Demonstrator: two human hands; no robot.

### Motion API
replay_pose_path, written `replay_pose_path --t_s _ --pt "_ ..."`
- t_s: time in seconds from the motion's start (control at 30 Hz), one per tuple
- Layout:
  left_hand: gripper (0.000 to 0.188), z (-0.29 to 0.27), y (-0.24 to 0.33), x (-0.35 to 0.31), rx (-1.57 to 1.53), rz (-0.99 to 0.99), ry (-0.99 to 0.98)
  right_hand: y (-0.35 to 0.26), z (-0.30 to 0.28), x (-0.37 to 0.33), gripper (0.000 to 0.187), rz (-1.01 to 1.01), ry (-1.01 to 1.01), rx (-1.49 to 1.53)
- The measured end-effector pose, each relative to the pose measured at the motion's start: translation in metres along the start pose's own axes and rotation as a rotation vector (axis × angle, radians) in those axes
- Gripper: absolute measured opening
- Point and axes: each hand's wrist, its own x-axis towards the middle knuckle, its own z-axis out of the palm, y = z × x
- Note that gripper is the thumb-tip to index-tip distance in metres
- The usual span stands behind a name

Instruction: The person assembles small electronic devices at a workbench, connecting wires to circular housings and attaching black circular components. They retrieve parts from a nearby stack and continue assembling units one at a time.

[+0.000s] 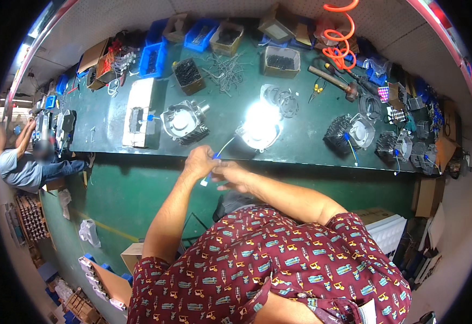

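Two bare hands meet just off the front edge of a green desk, working at a thin lead that runs from a round housing sitting in bright glare near that edge. The left hand appears to have its grip pinched on the lead at a blue piece; the right hand is beside it, its fingers blurred, and whether its grip clamps anything cannot be told. A white connector hangs below the left hand. The step in hand looks like fitting or settling the blue piece, since a finned housing to the right carries a similar one on its lead. The next move likely calls for a steady left hold, careful right fingertips and no tug on the housing.
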Motion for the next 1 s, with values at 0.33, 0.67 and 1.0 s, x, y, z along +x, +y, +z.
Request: replay_pose_path --t_s 0.33,0.67,1.0 --pt "0.026 0.012 -0.02 -0.016 -1.037 -0.181 -0.084 -0.002 0.021 -0.006 0.02 -0.033 -0.004 0.169" --pt "0.015 0.025 -0.006 -0.006 -1.329 -0.222 -0.03 -0.014 0.014 -0.02 0.021 -0.722 0.321 -1.143" --pt "0.015 0.047 0.025 0.054 -1.462 -0.21 -0.189 -0.025 0.011 -0.053 0.019 -0.612 0.223 -1.387"
